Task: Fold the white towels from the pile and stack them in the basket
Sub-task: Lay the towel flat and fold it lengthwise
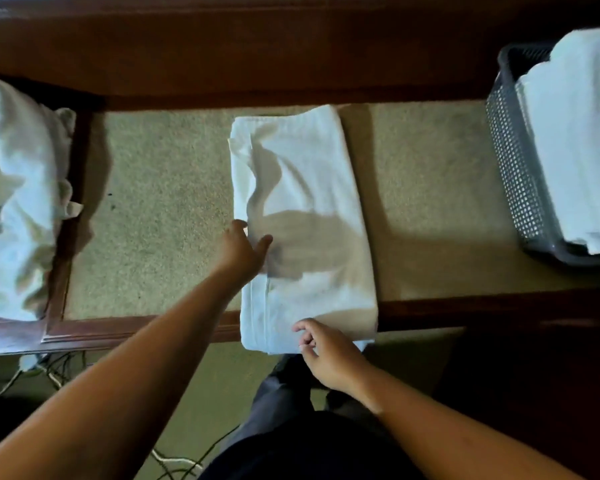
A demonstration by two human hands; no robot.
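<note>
Across the middle of the view runs the table [430,188], a beige padded top framed in dark wood. At nine o'clock the pile [14,202] of unfolded white towels slumps over the table's left end. At two to three o'clock sits the basket [515,161], grey and perforated, with folded towels [575,133] already stacked in it above its rim. At the centre lies the towel [302,216] in hand, folded into a long strip running from twelve to six o'clock, its near end hanging just over the table's front edge, with a loose wrinkle near its far left corner.

The left hand [241,249] rests at the strip's left edge around its middle, fingers loosely spread and touching the cloth. The right hand [328,355], at six o'clock, pinches the near end between thumb and fingertips.

The risk, as I judge it, is the next fold going crooked: that wrinkle could be trapped inside, or the layers could slide apart if the near end is lifted while the left hand presses too lightly. A lumpy bundle might then topple from the already full basket.
</note>
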